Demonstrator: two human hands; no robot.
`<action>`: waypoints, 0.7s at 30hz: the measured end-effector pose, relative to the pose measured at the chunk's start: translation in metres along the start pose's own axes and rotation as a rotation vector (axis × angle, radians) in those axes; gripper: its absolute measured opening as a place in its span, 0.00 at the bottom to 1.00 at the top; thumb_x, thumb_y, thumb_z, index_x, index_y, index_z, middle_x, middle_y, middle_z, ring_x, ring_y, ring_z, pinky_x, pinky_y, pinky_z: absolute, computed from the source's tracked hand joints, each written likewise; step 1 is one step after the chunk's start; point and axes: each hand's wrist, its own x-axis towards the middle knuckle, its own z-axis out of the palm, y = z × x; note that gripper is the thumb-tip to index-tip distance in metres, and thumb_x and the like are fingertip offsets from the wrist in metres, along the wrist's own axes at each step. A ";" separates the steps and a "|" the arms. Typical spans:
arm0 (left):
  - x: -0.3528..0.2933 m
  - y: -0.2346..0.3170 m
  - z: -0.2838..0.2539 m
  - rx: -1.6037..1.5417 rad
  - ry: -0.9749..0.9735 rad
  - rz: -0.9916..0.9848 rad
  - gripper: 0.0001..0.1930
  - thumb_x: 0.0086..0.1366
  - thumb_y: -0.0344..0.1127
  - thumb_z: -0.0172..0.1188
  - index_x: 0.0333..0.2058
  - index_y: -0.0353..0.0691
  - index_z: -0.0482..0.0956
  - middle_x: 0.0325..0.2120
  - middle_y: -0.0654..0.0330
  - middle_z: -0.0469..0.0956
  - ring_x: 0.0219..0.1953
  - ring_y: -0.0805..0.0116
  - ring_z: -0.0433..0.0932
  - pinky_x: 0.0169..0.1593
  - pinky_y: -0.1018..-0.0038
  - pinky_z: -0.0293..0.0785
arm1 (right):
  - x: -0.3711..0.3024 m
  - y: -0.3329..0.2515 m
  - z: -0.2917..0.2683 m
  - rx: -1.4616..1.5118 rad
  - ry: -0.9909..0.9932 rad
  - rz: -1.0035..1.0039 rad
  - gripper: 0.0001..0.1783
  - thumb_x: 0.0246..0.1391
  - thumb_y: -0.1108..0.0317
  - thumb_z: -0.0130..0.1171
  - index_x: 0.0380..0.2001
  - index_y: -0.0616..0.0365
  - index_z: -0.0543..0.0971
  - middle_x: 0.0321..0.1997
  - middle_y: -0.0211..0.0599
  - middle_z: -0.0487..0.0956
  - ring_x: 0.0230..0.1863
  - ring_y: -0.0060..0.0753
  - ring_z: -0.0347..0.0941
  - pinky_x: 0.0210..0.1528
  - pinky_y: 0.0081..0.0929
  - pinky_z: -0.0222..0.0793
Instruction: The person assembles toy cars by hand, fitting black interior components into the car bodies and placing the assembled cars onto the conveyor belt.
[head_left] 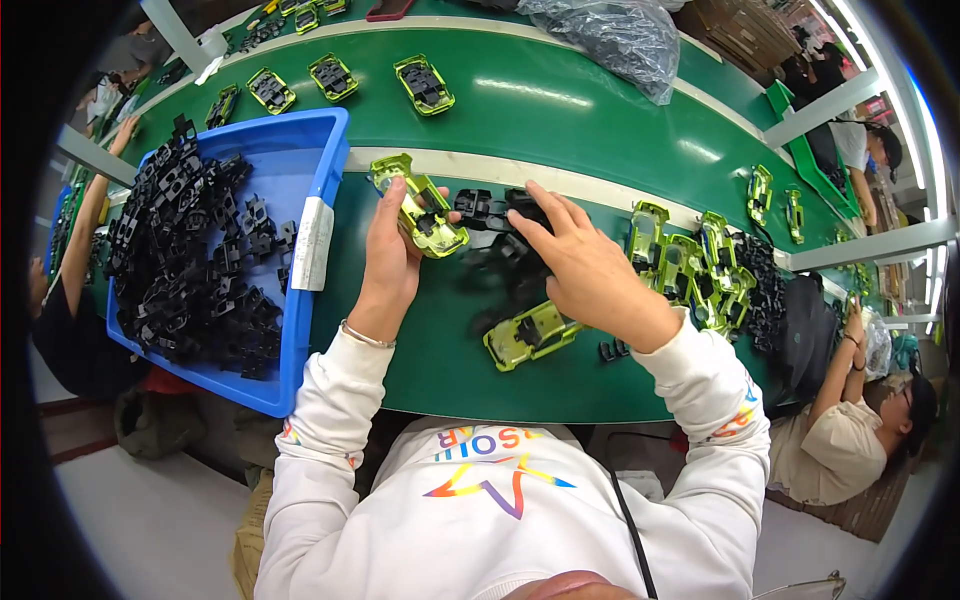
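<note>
Far left: blue bin (pixel 335 145), heaped with loose black plastic parts (pixel 170 250), pale label on its right wall. Beyond the bin, past a pale rail, a row of yellow-green toy car shells (pixel 332 77) carries black pieces. Left hand (pixel 388 245): grip closed around one yellow-green shell (pixel 432 235), tilted, raised over the green tabletop (pixel 440 365); thumb on its near-left edge. Just right of it, a black piece (pixel 480 208) reaches the right fingertips. Right hand (pixel 590 265): palm down, fingers spread over black pieces, partly blurred; cannot tell whether its grip holds any. Below that hand, another shell (pixel 525 338) lies on the tabletop. Farther right: piled shells (pixel 680 260), then a black parts heap (pixel 762 290). Far right, a seated person in a beige shirt (pixel 835 440).
</note>
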 end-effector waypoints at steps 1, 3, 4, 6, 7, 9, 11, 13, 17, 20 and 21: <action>0.003 0.000 0.001 0.003 -0.010 -0.010 0.22 0.74 0.53 0.51 0.51 0.39 0.70 0.43 0.51 0.79 0.37 0.58 0.84 0.40 0.65 0.84 | -0.002 0.002 -0.007 0.183 -0.035 0.024 0.36 0.41 0.85 0.56 0.58 0.55 0.73 0.75 0.48 0.56 0.71 0.56 0.59 0.63 0.43 0.69; 0.009 0.003 0.001 0.030 0.013 -0.024 0.22 0.74 0.53 0.51 0.51 0.39 0.70 0.41 0.51 0.80 0.36 0.58 0.84 0.40 0.65 0.84 | -0.003 0.017 -0.011 0.375 -0.074 0.054 0.34 0.42 0.84 0.56 0.57 0.56 0.75 0.74 0.48 0.58 0.70 0.55 0.60 0.65 0.43 0.67; 0.012 0.004 -0.002 0.037 0.011 -0.030 0.22 0.74 0.53 0.51 0.51 0.39 0.70 0.41 0.51 0.80 0.35 0.58 0.84 0.39 0.65 0.84 | -0.002 0.030 -0.012 0.484 -0.050 0.006 0.30 0.43 0.84 0.56 0.54 0.56 0.77 0.72 0.49 0.62 0.70 0.55 0.61 0.65 0.43 0.66; 0.013 0.007 -0.003 0.051 0.018 -0.032 0.21 0.74 0.53 0.50 0.50 0.40 0.71 0.40 0.51 0.81 0.34 0.59 0.83 0.37 0.66 0.83 | -0.003 0.041 -0.015 0.602 0.096 -0.035 0.16 0.48 0.84 0.55 0.41 0.60 0.81 0.64 0.45 0.75 0.61 0.47 0.73 0.57 0.36 0.72; 0.013 0.009 -0.004 0.053 0.025 -0.042 0.21 0.74 0.53 0.50 0.50 0.40 0.71 0.40 0.51 0.81 0.34 0.59 0.83 0.37 0.66 0.83 | -0.003 0.044 -0.013 0.610 0.089 -0.029 0.16 0.48 0.84 0.55 0.41 0.60 0.81 0.64 0.45 0.75 0.61 0.47 0.73 0.57 0.36 0.72; 0.014 0.012 -0.005 0.040 -0.028 -0.024 0.22 0.75 0.54 0.48 0.50 0.40 0.71 0.40 0.50 0.81 0.34 0.59 0.84 0.35 0.66 0.83 | -0.007 0.051 -0.011 0.873 0.200 0.278 0.10 0.51 0.84 0.56 0.35 0.60 0.79 0.56 0.34 0.80 0.48 0.30 0.77 0.46 0.25 0.75; 0.014 0.013 -0.007 0.015 -0.052 -0.022 0.22 0.75 0.54 0.47 0.51 0.40 0.71 0.41 0.49 0.81 0.33 0.60 0.84 0.34 0.68 0.83 | -0.006 0.059 -0.003 0.819 0.256 0.312 0.08 0.55 0.82 0.61 0.37 0.60 0.76 0.46 0.36 0.80 0.39 0.25 0.78 0.34 0.20 0.72; 0.013 0.016 -0.005 -0.004 -0.112 -0.010 0.23 0.75 0.55 0.47 0.51 0.40 0.71 0.41 0.49 0.81 0.32 0.60 0.84 0.34 0.68 0.83 | 0.004 0.052 -0.006 1.185 0.418 0.497 0.13 0.57 0.81 0.61 0.44 0.59 0.74 0.36 0.31 0.78 0.36 0.17 0.74 0.31 0.15 0.68; 0.009 0.010 0.002 -0.016 -0.120 -0.055 0.23 0.75 0.54 0.47 0.56 0.43 0.69 0.42 0.48 0.81 0.33 0.60 0.84 0.34 0.70 0.82 | 0.019 0.046 -0.001 1.343 0.390 0.458 0.19 0.58 0.76 0.64 0.50 0.59 0.71 0.28 0.23 0.74 0.27 0.11 0.66 0.26 0.12 0.59; -0.001 0.004 0.015 -0.100 -0.136 -0.142 0.27 0.75 0.57 0.46 0.61 0.43 0.64 0.43 0.48 0.81 0.34 0.59 0.84 0.39 0.68 0.82 | 0.032 0.028 -0.004 1.373 0.384 0.426 0.19 0.57 0.75 0.65 0.51 0.60 0.73 0.28 0.22 0.73 0.26 0.10 0.62 0.26 0.13 0.57; -0.006 0.003 0.018 -0.120 -0.162 -0.156 0.30 0.74 0.60 0.45 0.62 0.42 0.63 0.45 0.48 0.80 0.36 0.59 0.84 0.41 0.66 0.83 | 0.035 0.023 -0.006 1.384 0.385 0.414 0.19 0.57 0.75 0.65 0.51 0.61 0.74 0.28 0.21 0.72 0.26 0.10 0.62 0.26 0.13 0.57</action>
